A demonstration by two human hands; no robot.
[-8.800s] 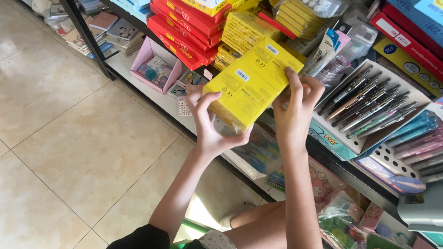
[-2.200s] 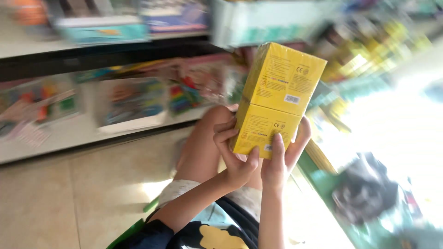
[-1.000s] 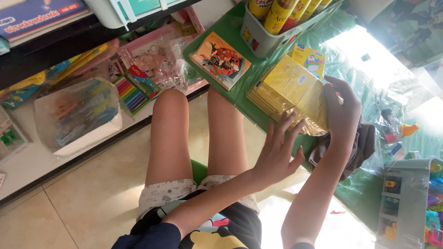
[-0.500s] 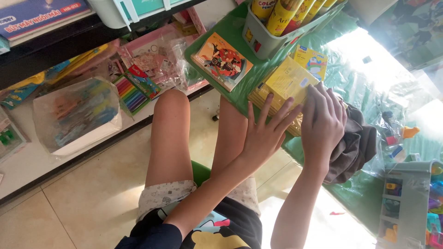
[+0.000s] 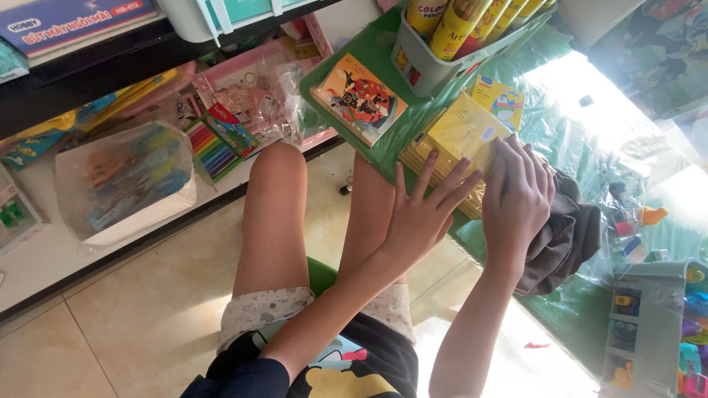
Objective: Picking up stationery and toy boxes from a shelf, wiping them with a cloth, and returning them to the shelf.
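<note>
Yellow boxes (image 5: 461,140) lie stacked at the green table's (image 5: 369,55) near edge, upper middle of frame, both open hands (image 5: 424,214) (image 5: 516,195) pressing flat, gripping nothing, so a shove might tip them off.

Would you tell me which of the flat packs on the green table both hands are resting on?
The plain yellow box, under the left hand and right hand. The orange picture book lies apart, untouched, and the small illustrated pack sits behind.
</note>
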